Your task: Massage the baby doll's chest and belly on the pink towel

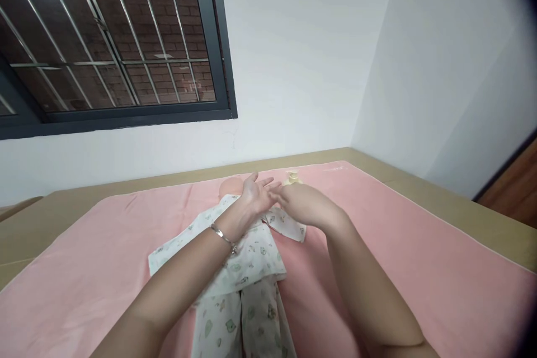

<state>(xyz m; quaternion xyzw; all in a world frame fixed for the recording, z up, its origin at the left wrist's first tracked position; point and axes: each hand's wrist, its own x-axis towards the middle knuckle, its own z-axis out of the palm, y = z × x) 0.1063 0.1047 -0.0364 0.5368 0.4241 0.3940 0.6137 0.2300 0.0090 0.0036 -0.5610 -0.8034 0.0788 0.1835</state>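
Note:
My left hand (257,197) is held palm up with its fingers spread and nothing in it. Over its fingertips bends my right hand (302,201), its fingers stretched toward the left palm and meeting it; I see no object in them. Beneath both hands lies a baby doll (230,185), its pinkish head partly hidden by my left hand. It wears a white printed top (255,251) and matching trousers (222,324). Just behind my right hand stands a pale yellow pump bottle (292,177), its lower part covered by that hand.
A pink mat (377,268) spreads under the doll on a tan padded surface (419,196). White walls (293,67) rise behind and to the right. A dark-framed window (222,56) with metal bars is at the upper left. Brown wood (512,184) shows at the right edge.

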